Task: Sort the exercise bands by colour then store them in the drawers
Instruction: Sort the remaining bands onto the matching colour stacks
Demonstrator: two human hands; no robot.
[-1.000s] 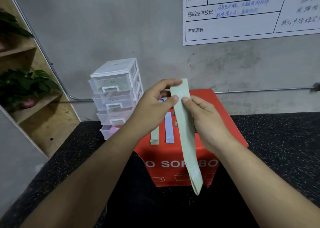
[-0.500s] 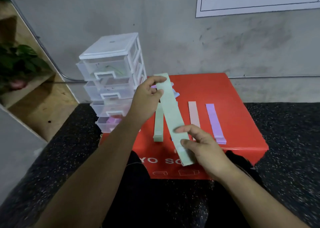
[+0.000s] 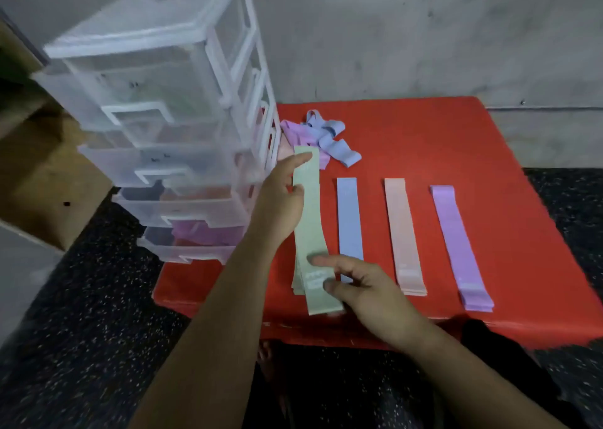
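drawer unit [image 3: 156, 135] off the red box's [image 3: 424, 128] left edge | left hand [image 3: 280, 206] pinches green band's [image 3: 310, 226] far end | band lies skewed over the green stack [image 3: 297, 281] near the front-left corner | right hand [image 3: 368, 298], fingers loosely straight, presses its near end | I'd square both ends before releasing | blue stack [image 3: 349, 219] just beside, kept apart

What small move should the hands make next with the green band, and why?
Probably lay the green band flat and straight on the green pile, then let go. The left hand holds its far end, the right hand touches its near end, and it lies slightly askew over that pile.
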